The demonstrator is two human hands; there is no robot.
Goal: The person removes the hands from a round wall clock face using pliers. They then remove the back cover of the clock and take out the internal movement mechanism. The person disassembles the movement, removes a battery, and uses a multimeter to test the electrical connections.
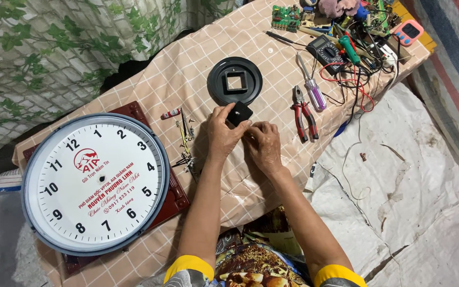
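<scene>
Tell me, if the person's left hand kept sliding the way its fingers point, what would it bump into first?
Probably the round black plastic disc with a square hole. The left hand points up the table, fingers on the small black square box held with the right hand; the disc lies just beyond.

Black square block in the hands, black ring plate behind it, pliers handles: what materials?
Black square block, pinched by left hand and right hand: likely moulded plastic, matte, sharp edges. Black ring plate: probably plastic too, slight sheen, moulded square recess. Pliers: dull grey metal head, handles in a red sleeve, rubber or plastic; the look leaves that open.
</scene>
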